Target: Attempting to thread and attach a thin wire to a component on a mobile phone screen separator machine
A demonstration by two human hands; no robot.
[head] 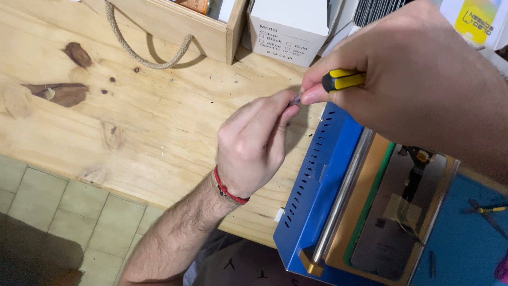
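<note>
Your right hand (423, 79): grip closed on yellow-and-black-handled screwdriver (343, 80). Your left hand (254, 145): fingertips pinched at its tip, item too small to tell. Both over pale wood counter (132, 116), by near edge, beside blue metal machine w/ vent slots (317, 175). White cardboard box (288, 29) at far edge.

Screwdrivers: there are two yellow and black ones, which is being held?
The screwdriver near the top, gripped in the right hand; the other screwdriver lies untouched on the blue mat.

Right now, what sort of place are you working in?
Probably a small phone repair bench: a blue heating machine with an opened phone on it, a yellow-handled screwdriver in the right hand, a wooden tabletop.
</note>
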